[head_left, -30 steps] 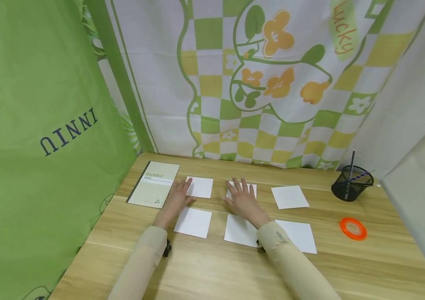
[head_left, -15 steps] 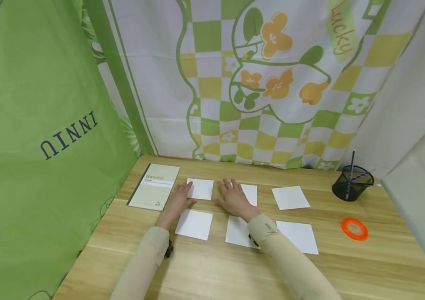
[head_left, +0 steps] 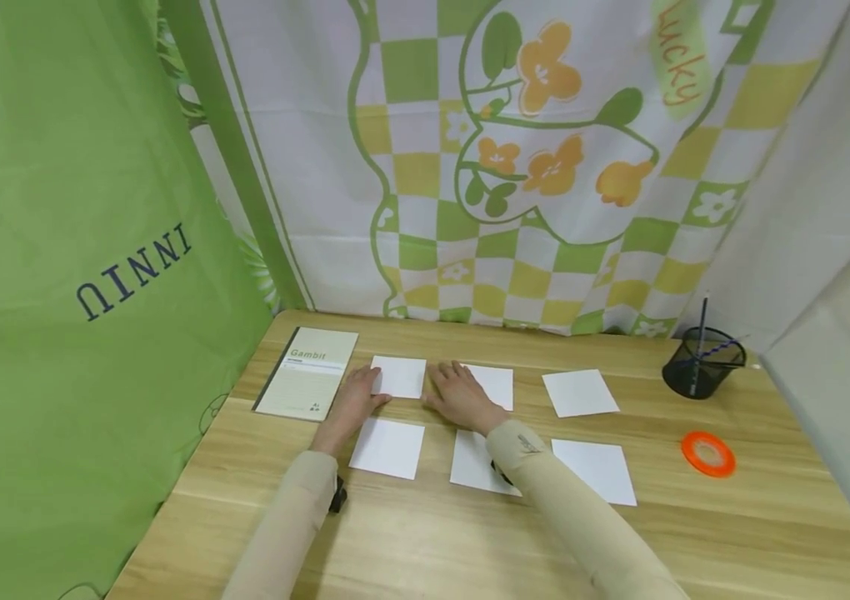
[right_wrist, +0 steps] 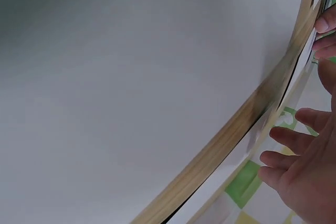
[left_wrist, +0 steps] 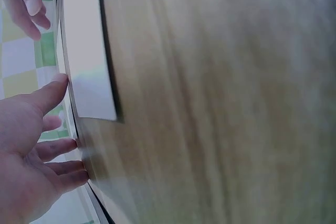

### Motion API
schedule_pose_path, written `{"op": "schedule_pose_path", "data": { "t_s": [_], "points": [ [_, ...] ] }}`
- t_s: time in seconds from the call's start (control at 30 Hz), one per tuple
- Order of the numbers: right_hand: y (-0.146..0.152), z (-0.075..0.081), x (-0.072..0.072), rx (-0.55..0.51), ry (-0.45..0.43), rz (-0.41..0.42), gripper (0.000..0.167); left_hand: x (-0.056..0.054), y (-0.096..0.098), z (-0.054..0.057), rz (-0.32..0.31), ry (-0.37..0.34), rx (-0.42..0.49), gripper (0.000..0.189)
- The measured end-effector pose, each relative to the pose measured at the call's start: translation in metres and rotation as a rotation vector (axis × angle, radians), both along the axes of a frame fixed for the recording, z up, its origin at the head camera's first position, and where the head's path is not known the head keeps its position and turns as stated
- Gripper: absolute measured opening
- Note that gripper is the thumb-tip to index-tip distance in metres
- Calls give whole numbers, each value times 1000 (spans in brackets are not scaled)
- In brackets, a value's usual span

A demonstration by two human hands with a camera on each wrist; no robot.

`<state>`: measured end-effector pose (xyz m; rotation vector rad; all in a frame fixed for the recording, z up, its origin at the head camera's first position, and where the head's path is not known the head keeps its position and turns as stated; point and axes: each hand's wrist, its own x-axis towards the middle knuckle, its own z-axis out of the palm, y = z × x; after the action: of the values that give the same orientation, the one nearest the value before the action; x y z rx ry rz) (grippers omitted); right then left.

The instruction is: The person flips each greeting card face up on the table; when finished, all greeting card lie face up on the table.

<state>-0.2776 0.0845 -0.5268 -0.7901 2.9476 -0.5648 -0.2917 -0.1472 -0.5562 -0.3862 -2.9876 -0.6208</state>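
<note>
Square white paper sheets lie on the wooden table in two rows, front and back. My left hand (head_left: 353, 404) rests at the left edge of the back-left sheet (head_left: 402, 377), fingertips on or beside it. To its right, my right hand (head_left: 464, 398) lies over the left part of the back-middle sheet (head_left: 496, 387), fingertips close to the back-left sheet's right edge. Both wrist views show relaxed fingers, the left hand (left_wrist: 26, 150) with its thumb near a sheet, the right hand (right_wrist: 310, 166) gripping nothing. My right sleeve partly covers the front-middle sheet (head_left: 470, 462).
A Gambit notebook (head_left: 308, 371) lies left of my left hand. The front-left sheet (head_left: 387, 448), back-right sheet (head_left: 581, 392) and front-right sheet (head_left: 596, 471) lie flat. At right are an orange tape roll (head_left: 707, 454) and a black mesh pen holder (head_left: 695, 371). A curtain (head_left: 425, 275) hangs behind.
My right hand has slid left from the back-middle sheet toward the back-left sheet, uncovering more of the former. The left hand has stayed almost in place. The sheets show no clear movement.
</note>
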Motion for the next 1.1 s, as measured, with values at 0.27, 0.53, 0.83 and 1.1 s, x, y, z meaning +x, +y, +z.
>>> {"op": "schedule_pose_path", "data": {
  "t_s": [0.27,0.53,0.83,1.1],
  "points": [
    [-1,-7,-6,42,-9,41,60,0,-1,-2,-7,-34,17,53],
    [-4,-7,-9,66,11,72,67,-1,0,-2,9,-18,1,54],
    [-9,-7,-12,58,52,70,65,-2,3,0,8,-4,-51,57],
    [-9,-8,-11,32,37,54,63,-5,7,-1,6,-37,-39,55]
  ]
}}
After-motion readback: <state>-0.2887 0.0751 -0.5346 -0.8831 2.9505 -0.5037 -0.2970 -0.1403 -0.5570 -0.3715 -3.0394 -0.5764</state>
